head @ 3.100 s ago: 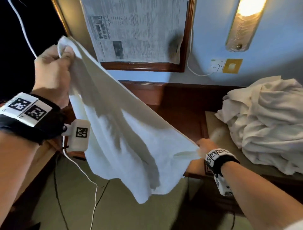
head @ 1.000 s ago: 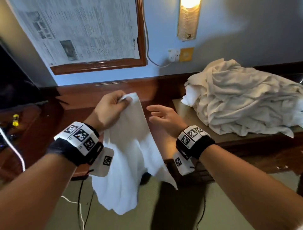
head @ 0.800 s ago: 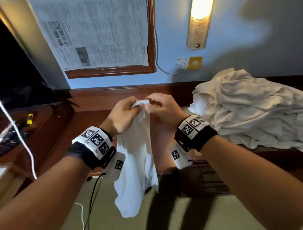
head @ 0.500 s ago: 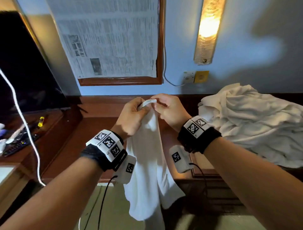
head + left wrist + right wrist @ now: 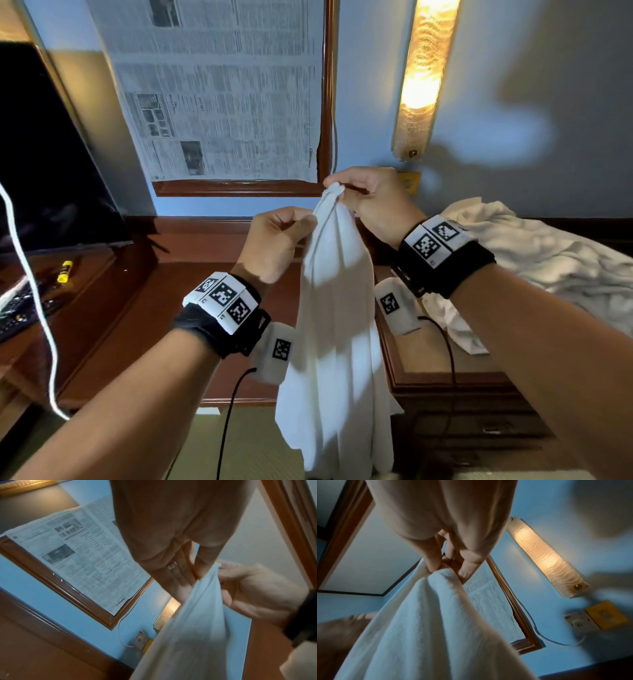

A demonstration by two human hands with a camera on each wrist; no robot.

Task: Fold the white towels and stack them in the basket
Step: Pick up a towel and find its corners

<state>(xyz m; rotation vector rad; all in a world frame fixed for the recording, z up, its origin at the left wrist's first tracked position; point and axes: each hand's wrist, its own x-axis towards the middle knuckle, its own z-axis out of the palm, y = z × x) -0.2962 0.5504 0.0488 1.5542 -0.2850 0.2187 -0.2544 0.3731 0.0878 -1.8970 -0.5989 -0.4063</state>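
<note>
Right hand is pinching the top corner of the white towel with curled fingers, cloth hanging mid-air in front of the worktop. Left hand is curling at the towel's edge just below; actual grip unclear. Risk: the bunched corners are slipping apart, giving a crooked fold. Unfolded pile is waiting on the right; basket not visible.

white towel hanging bunched; crumpled towels heaped

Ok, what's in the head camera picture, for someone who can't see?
Two hands hold up a white towel: the right hand pinches its top, the left hand grips just below. More towels are piled to the right.
</note>
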